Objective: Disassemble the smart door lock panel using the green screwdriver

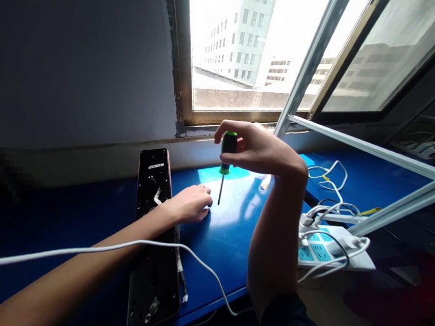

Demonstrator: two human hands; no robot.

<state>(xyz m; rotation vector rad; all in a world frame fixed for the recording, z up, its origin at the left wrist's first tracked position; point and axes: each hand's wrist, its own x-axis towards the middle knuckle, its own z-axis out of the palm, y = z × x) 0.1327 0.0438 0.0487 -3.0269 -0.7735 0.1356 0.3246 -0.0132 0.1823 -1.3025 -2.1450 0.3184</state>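
My right hand [257, 148] grips a green and black screwdriver [229, 143] by its handle, wrist bent, with the shaft pointing down above the blue table. The screwdriver's tip is apart from everything below it. My left hand [193, 203] rests low over the tabletop, fingers curled and closed; whatever they hold, if anything, is hidden. Under my left forearm lies a long black panel [155, 267] with a small white label, metal fittings and short wires. The forearm covers the panel's middle.
A white cable [124, 246] runs across the view in front of my left forearm. Right of my right arm is a power strip [338, 239] with several plugs and tangled cords. A metal frame [366, 147] stands by the window [243, 100] beyond the blue table [227, 252].
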